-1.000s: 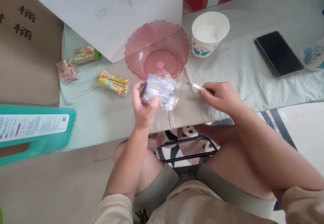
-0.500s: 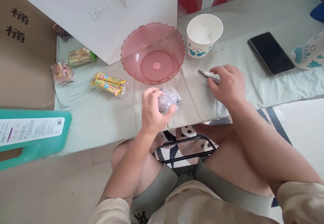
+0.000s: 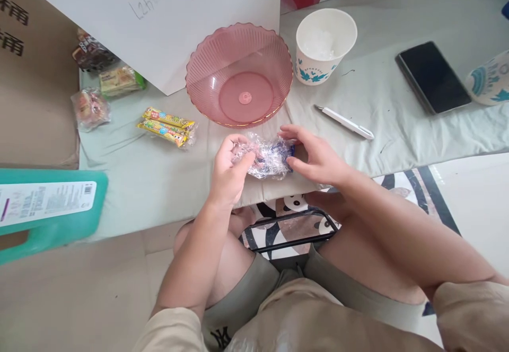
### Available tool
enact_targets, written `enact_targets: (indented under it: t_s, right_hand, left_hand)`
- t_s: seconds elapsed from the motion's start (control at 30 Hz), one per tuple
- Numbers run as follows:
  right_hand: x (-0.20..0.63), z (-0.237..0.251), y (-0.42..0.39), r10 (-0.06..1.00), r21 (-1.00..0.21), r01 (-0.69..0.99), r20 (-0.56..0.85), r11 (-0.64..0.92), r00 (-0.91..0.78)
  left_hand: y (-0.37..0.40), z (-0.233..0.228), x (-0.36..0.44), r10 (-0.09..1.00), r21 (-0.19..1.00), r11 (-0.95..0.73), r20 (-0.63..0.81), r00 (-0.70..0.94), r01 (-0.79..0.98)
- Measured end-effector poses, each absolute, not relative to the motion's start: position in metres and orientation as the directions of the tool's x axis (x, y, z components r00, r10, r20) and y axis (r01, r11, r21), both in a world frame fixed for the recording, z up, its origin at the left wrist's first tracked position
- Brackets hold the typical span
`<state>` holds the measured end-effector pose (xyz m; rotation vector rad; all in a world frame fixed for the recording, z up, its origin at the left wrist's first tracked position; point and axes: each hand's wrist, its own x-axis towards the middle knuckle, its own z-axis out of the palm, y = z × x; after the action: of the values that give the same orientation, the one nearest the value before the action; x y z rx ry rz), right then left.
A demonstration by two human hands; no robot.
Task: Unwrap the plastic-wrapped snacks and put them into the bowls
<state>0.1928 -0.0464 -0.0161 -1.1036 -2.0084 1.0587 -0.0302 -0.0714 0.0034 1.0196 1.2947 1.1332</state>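
A crumpled clear plastic packet (image 3: 267, 157) with dark blue parts rests at the table's front, below the pink bowl. My left hand (image 3: 231, 167) is closed on its left side, thumb on the wrapper. At the packet's right end is my right hand (image 3: 316, 156), its thumb and fingers spread around the blue edge, the thumb seeming to touch it. What is inside the wrapper cannot be made out. A white pen (image 3: 345, 122) lies on the cloth to the right of my right hand.
Behind the packet stand the ribbed pink bowl (image 3: 258, 95) and a paper cup (image 3: 318, 66). A phone (image 3: 433, 79) lies right, beside another cup (image 3: 493, 79). Yellow wrapped snacks (image 3: 167, 125) and other packets (image 3: 90, 108) lie left, near a green container (image 3: 75, 225) and a white box (image 3: 159, 39).
My right hand has let go of the pen and moved left to the packet. The pen now lies on the cloth. The packet looks more spread out, and the view has shifted slightly.
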Motion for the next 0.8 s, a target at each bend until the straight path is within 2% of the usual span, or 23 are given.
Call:
enact_targets:
  t_s: [0.07,0.13,0.27,0.43,0.53,0.6,0.67,0.7,0.73,0.8]
  right_hand:
    - [0.19,-0.015,-0.046,0.877,-0.874,0.37,0.12,0.316,-0.465]
    - [0.189,-0.013,-0.044,0.887,-0.866,0.389,0.121,0.313,-0.446]
    - [0.196,-0.007,-0.04,0.925,-0.849,0.426,0.173,0.314,-0.338]
    - [0.221,-0.008,-0.033,0.946,-0.844,0.435,0.233,0.312,-0.225]
    - [0.237,-0.01,-0.028,0.961,-0.815,0.51,0.21,0.275,-0.181]
    - [0.243,-0.009,-0.027,0.975,-0.798,0.563,0.202,0.217,-0.09]
    - [0.244,-0.003,-0.029,0.97,-0.791,0.586,0.24,0.176,0.033]
    - [0.243,0.0,-0.032,0.957,-0.791,0.583,0.28,0.186,0.073]
    - [0.241,0.004,-0.035,0.941,-0.784,0.576,0.33,0.23,0.075]
    - [0.233,0.011,-0.043,0.892,-0.729,0.553,0.448,0.404,-0.061]
  left_hand:
    - [-0.07,0.006,-0.03,0.972,0.965,0.223,-0.231,-0.045,-0.135]
    - [-0.068,0.008,-0.032,0.972,0.966,0.202,-0.218,-0.086,-0.164]
    - [-0.064,0.008,-0.043,0.969,0.986,0.12,-0.142,-0.204,-0.116]
    - [-0.062,0.002,-0.065,0.921,0.969,0.221,-0.172,-0.349,0.107]
    - [-0.064,-0.002,-0.077,0.913,0.916,0.311,-0.214,-0.347,0.253]
    - [-0.066,-0.005,-0.083,0.922,0.868,0.332,-0.217,-0.32,0.369]
    - [-0.069,-0.004,-0.087,0.945,0.814,0.266,-0.115,-0.306,0.516]
    - [-0.07,-0.003,-0.088,0.96,0.786,0.18,-0.009,-0.28,0.592]
    - [-0.072,-0.001,-0.089,0.966,0.748,0.06,0.123,-0.227,0.661]
    - [-0.074,0.004,-0.087,0.931,0.629,-0.214,0.363,-0.039,0.747]
